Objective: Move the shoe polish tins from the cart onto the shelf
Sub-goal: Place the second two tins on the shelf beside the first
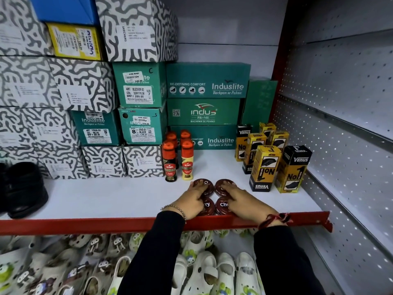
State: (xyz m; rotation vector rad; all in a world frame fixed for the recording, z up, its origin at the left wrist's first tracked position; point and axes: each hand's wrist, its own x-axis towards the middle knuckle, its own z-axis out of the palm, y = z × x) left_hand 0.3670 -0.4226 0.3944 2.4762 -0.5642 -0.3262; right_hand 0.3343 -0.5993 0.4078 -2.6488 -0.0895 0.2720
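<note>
Four shoe polish tins [212, 198] sit near the shelf [106, 199] front; our left hand [194, 198] and right hand [239, 199] rest flat-fingered on them, gripping nothing—we'd nudge gently, keeping rows square.

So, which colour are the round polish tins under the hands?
Dark maroon polish tins with white lettering, seen in the head view.
</note>
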